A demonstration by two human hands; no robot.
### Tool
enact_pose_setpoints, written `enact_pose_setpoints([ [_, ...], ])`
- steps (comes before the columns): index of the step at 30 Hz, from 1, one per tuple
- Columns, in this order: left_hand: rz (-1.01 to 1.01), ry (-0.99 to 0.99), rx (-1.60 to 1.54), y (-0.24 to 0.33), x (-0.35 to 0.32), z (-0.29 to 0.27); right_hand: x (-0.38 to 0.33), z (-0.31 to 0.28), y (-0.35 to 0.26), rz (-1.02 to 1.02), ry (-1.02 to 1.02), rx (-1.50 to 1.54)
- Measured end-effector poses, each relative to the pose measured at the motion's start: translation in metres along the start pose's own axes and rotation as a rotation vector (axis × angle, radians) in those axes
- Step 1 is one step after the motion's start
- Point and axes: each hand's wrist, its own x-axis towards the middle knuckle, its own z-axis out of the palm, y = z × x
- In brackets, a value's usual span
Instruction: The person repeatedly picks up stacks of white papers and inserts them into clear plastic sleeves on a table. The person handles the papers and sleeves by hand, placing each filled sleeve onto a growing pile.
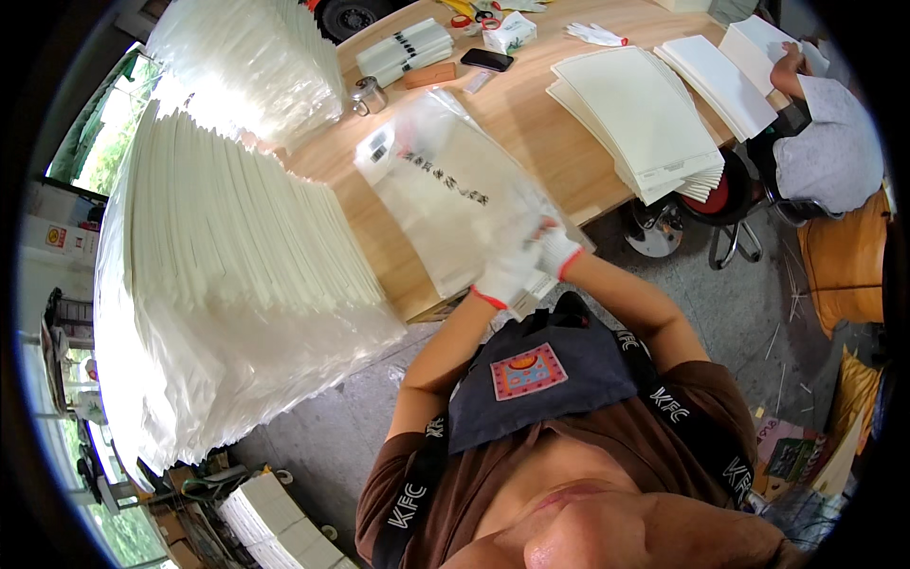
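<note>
A stack of clear plastic bags [431,204] with dark printed characters lies slantwise on the wooden table in front of me. At its near end my left hand [505,275], in a white glove with a red cuff, is closed on the bag's edge. My right hand [557,250], gloved the same way, is right beside it with bent fingers on the bag's near right corner. The fingertips are partly hidden and slightly blurred. The edge of a pale sheet [536,292] shows just below the hands, against my dark apron.
A tall stack of white sheets [237,218] in plastic stands at left. Cream sheets [640,114] lie at right, near a seated person [829,142]. Along the back are a metal mug [368,97], a phone [486,60], a tissue pack [510,34], scissors [485,19] and a glove [595,35].
</note>
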Motion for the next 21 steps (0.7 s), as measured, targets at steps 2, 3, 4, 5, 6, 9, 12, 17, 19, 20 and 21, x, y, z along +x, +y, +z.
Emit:
enact_pose_setpoints([
  [2,-0.191,0.072,-0.048,-0.048,-0.023,-0.008,-0.036,0.002,0.003,-0.099,0.046,0.066],
  [3,-0.284,0.106,-0.07,-0.051,-0.029,-0.012,-0.047,0.009,0.012,-0.394,0.318,0.061],
  [4,-0.256,0.07,-0.021,-0.051,-0.037,-0.008,-0.047,0.016,0.02,-0.322,0.425,-0.022],
  [5,-0.237,0.031,0.029,-0.037,-0.047,-0.003,-0.049,0.003,0.014,-0.245,0.527,-0.099],
  [6,-0.222,-0.025,0.075,-0.024,-0.061,0.001,-0.057,-0.001,0.01,-0.149,0.622,-0.174],
  [9,0.139,0.025,0.503,-0.01,-0.088,0.0,-0.026,0.014,0.051,0.227,0.06,-0.23],
  [12,-0.084,0.235,0.735,-0.083,-0.123,-0.038,-0.022,0.01,0.064,0.166,0.116,-0.408],
  [17,-0.264,0.479,0.734,-0.069,-0.163,-0.062,-0.075,0.001,0.037,0.051,-0.064,-0.398],
  [19,-0.218,0.479,0.84,-0.049,-0.196,-0.05,-0.101,-0.026,0.019,0.056,-0.278,-0.38],
  [20,-0.275,0.457,0.706,-0.028,-0.211,-0.044,-0.112,-0.036,0.012,0.085,-0.434,-0.363],
  [21,-0.327,0.437,0.57,-0.002,-0.222,-0.04,-0.126,-0.029,0.014,0.164,-0.465,-0.307],
])
